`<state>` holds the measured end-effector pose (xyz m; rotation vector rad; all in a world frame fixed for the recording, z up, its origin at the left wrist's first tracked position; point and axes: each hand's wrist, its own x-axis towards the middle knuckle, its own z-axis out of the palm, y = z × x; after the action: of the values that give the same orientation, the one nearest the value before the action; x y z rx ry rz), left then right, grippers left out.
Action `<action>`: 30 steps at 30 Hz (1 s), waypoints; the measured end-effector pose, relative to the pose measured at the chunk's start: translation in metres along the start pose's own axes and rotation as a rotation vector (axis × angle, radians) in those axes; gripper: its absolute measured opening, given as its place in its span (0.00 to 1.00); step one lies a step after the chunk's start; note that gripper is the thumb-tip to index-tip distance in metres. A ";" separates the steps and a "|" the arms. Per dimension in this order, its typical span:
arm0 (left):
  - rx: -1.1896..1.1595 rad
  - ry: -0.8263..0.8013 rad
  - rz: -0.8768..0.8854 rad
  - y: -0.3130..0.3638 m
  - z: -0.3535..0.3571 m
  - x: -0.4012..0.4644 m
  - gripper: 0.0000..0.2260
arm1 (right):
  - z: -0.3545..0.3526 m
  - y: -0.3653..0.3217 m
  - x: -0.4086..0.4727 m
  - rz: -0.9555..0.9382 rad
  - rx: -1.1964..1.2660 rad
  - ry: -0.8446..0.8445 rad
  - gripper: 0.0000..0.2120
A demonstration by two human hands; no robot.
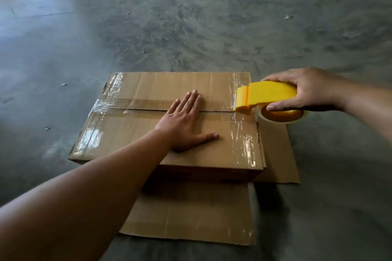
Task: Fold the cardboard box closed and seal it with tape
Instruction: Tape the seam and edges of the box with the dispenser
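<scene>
box: the cardboard box (148,133) sits on the concrete floor (191,27), near the middle of the view, with its top flaps folded flat and meeting at a centre seam (148,110) that runs left to right.
flaps: folding appears complete; both top flaps lie level, with no raised edge visible.
existing tape: clear tape (110,89) already crosses the top near the left edge, and a second glossy strip (244,144) crosses near the right edge. a paler band lies along the left part of the seam; whether this is fresh tape or old residue cannot be told.
left hand: the left hand (186,123) lies flat on the box top, fingers straight and spread, palm pressing the near flap just beside the seam. it holds nothing.
right hand: the right hand (305,93) wraps its fingers and thumb around the yellow tape dispenser (267,95), firmly holding it.
dispenser position: its front end touches the box at the right end of the seam; the clear roll (284,115) hangs just past the right edge.
stage: judged as the start of the seam pass, from the right end.
remaining: run tape along the seam to the left edge, cut it, press it down.
underlay: loose flat cardboard sheets (191,214) lie under the box, showing on the near and right sides.
</scene>
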<state>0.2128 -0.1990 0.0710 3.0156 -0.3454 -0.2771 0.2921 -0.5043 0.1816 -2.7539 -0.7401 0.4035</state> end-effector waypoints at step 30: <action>0.005 -0.013 0.131 0.095 0.005 0.039 0.56 | 0.019 0.056 -0.034 0.073 0.158 0.068 0.39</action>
<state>0.2289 -0.3008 0.0707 2.9804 -0.5431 -0.2854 0.2822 -0.5659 0.1526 -2.6369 -0.5674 0.3651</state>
